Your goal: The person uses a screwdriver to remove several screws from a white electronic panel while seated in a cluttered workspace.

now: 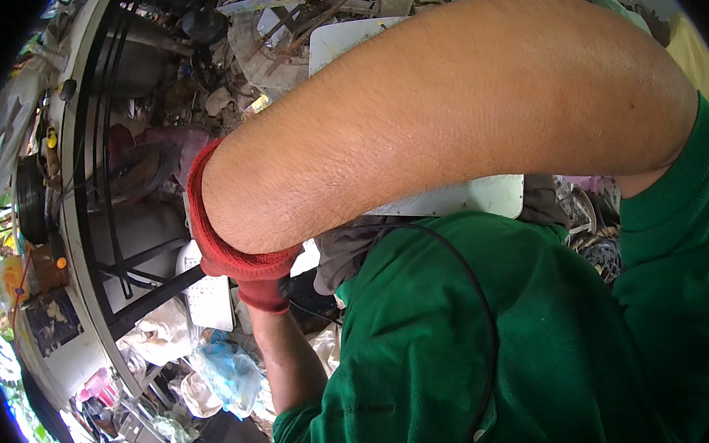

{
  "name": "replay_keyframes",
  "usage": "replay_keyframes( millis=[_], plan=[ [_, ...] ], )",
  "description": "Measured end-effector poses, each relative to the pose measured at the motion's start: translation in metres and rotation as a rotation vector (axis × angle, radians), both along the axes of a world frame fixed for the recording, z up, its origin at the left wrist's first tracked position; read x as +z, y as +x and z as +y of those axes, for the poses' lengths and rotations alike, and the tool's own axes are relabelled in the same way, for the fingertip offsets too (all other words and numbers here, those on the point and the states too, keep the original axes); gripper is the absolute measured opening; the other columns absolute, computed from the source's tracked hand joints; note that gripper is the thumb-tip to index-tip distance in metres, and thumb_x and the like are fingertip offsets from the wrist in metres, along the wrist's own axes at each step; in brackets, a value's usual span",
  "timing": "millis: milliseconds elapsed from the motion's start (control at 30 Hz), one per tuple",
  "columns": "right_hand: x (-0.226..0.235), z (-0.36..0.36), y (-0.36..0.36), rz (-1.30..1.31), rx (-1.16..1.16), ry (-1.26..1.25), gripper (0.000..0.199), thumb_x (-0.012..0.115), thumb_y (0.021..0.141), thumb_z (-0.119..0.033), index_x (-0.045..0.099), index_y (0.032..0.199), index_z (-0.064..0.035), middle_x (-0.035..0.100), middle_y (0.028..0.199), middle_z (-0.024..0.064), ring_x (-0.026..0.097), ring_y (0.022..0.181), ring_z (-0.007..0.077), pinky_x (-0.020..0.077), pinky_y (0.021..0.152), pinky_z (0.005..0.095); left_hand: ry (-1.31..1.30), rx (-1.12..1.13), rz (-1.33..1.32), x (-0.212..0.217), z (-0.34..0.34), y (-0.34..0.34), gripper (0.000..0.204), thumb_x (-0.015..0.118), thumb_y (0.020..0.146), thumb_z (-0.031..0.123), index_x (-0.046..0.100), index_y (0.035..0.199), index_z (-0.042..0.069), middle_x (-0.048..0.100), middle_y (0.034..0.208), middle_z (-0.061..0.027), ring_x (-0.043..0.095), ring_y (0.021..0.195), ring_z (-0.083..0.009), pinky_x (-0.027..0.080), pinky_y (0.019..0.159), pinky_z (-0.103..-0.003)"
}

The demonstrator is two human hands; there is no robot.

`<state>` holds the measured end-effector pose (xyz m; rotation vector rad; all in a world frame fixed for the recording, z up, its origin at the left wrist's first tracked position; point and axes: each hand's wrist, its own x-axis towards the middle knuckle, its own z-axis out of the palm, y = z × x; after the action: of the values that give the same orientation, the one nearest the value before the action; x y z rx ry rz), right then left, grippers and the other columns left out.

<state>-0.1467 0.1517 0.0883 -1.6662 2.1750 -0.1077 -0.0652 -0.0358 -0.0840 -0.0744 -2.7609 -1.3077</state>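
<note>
crossing the head view from the right, the right forearm ends at the red-gloved right hand, which overlaps the red-gloved left hand. fingers of both are hidden; grip state cannot be determined. the white panel is located just left of the gloves, beside a dark bar; contact is unclear. a white board shows behind the forearm.

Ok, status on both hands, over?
Right hand, left hand: red-gloved, overlapping in view, grip unseen. White panel near, contact unclear. Right forearm blocks view.
</note>
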Motion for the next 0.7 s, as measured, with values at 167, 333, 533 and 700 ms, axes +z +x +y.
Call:
replay_keyframes(
  millis=[167,333,533,700],
  plan=[
    [-0.007,0.010,-0.002,-0.014,-0.023,0.019,0.035,0.072,0.081,-0.022,0.066,0.113,-0.0094,0.067,0.106,0.0126,0.069,0.102,0.0333,0.0568,0.081,0.0460,-0.237,0.378,-0.328,0.041,0.026,-0.032,0.076,0.079,0.084,0.021,0.041,0.149,0.014,0.049,0.150,-0.0042,0.052,0.128,-0.0156,0.040,0.109,-0.036],
    [0.003,-0.001,-0.001,-0.002,0.026,-0.022,0.035,0.072,0.081,-0.022,0.066,0.113,-0.0095,0.067,0.107,0.0126,0.069,0.103,0.0333,0.0567,0.081,0.0461,0.012,0.158,0.151,-0.032,-0.058,0.008,0.071,0.079,0.084,0.010,0.046,0.146,0.006,0.054,0.146,-0.0071,0.056,0.124,-0.0178,0.045,0.104,-0.035],
    [-0.004,0.010,-0.006,-0.012,-0.013,-0.024,0.036,0.072,0.081,-0.022,0.065,0.114,-0.0097,0.066,0.107,0.0126,0.068,0.103,0.0333,0.0567,0.081,0.0462,0.070,0.008,0.045,-0.032,-0.038,0.008,0.063,0.080,0.084,0.010,0.052,0.140,0.005,0.059,0.138,-0.0084,0.058,0.120,-0.0190,0.047,0.101,-0.036],
    [-0.002,0.013,-0.004,-0.005,-0.004,-0.043,0.036,0.072,0.081,-0.022,0.065,0.114,-0.0098,0.066,0.107,0.0127,0.068,0.104,0.0334,0.0566,0.081,0.0463,0.077,-0.004,0.008,-0.023,-0.034,0.010,0.056,0.080,0.084,0.009,0.056,0.135,0.004,0.062,0.132,-0.0096,0.060,0.116,-0.0201,0.048,0.099,-0.036]
  ],
)
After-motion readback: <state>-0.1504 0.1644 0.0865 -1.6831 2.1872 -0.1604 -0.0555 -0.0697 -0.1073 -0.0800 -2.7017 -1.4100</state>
